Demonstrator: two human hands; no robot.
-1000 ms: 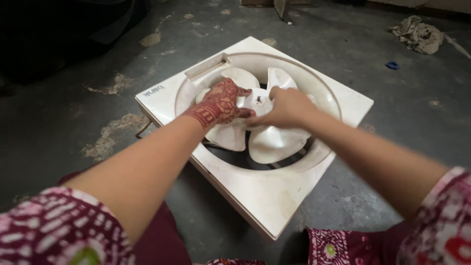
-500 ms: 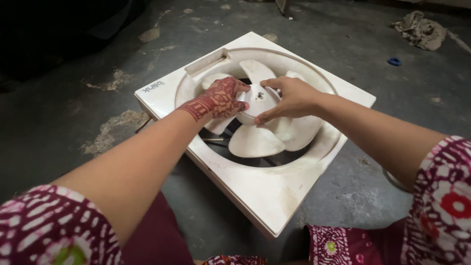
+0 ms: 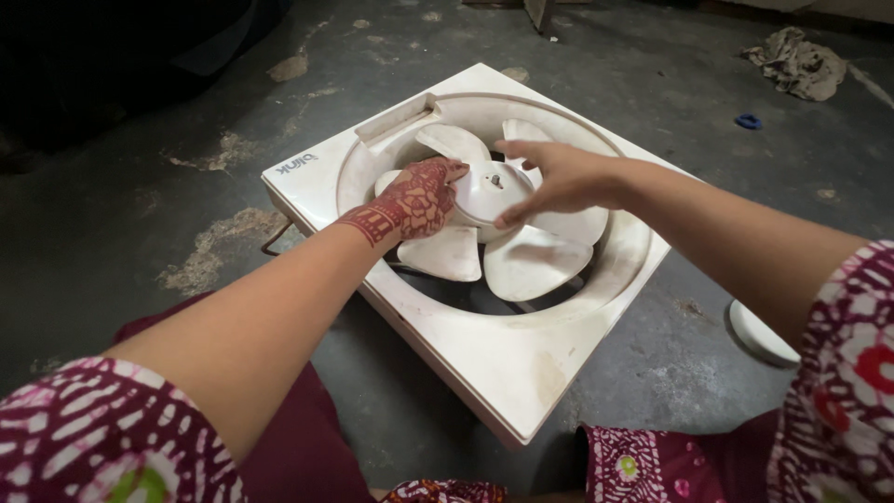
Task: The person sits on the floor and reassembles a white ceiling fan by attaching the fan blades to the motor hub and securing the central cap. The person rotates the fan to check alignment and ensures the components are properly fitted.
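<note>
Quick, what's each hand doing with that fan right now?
Left hand: curled on the fan hub, gripping it.
Right hand: fingers spread open, resting on the hub and blades.

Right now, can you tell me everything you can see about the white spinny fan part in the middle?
The fan blade wheel is off-white plastic, a bit grimy, with broad rounded blades spreading from a domed hub that has a small hole at its centre. It sits inside the round opening of the square white fan housing, which lies on the grey concrete floor. The left hand presses on the hub's left side; the right hand reaches over it, fingers touching the hub.
</note>
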